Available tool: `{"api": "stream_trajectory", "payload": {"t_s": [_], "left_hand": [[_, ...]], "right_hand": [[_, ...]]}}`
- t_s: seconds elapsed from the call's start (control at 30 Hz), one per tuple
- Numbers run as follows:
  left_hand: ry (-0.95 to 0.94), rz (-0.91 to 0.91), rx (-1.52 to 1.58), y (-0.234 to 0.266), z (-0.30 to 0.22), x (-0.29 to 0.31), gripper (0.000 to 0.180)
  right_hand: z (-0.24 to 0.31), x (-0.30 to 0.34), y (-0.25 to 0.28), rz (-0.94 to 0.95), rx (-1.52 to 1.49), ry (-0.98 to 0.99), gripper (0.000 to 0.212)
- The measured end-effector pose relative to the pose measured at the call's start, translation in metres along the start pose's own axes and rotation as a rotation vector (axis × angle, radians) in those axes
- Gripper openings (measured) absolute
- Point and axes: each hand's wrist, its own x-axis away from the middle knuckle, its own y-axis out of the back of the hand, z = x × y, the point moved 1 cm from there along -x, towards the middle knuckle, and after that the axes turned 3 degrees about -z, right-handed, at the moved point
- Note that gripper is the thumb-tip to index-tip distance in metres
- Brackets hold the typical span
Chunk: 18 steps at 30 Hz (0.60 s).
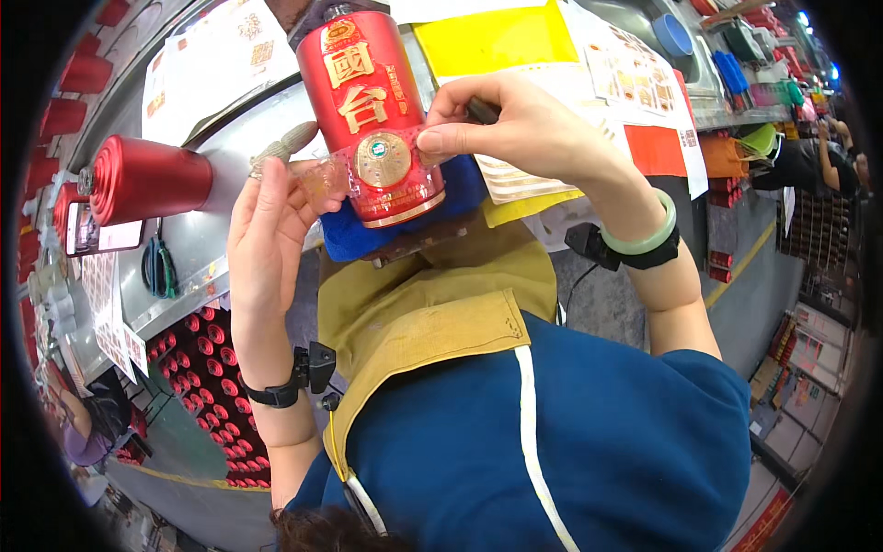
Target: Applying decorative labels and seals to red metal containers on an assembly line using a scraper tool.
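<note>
My left hand point(274, 217) and right hand point(515, 131) hold clear film point(323, 182) across the red bottle point(322, 87), eleven o'clock; right grip half hidden.

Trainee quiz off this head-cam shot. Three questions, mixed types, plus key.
1. Multiple choice: which hand is nearer the phone?
A) left
B) right
C) both equally near

2. Fill in: the cloth showing at the lower end of the gold-lettered red bottle is ____.

3. True or false: the person wears a pale green bangle on the left wrist.

Key:
1. A, the left hand.
2. Blue.
3. False; the pale green bangle is on the right wrist.
</note>
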Motion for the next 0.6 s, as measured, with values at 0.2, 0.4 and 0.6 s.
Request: {"api": "stream_trajectory", "payload": {"t_s": [0.2,0.4,0.6], "left_hand": [[-0.073,-0.079,-0.272,-0.005,0.005,0.0,0.06],[-0.076,-0.092,-0.257,-0.008,0.006,0.002,0.058],[-0.091,-0.04,-0.195,-0.007,0.01,0.0,0.055]], "right_hand": [[0.014,0.002,0.001,0.001,0.073,-0.053,0.031],[0.012,-0.001,0.003,0.036,0.08,-0.012,0.032],[0.0,-0.009,0.001,-0.005,0.146,0.096,0.031]]}}
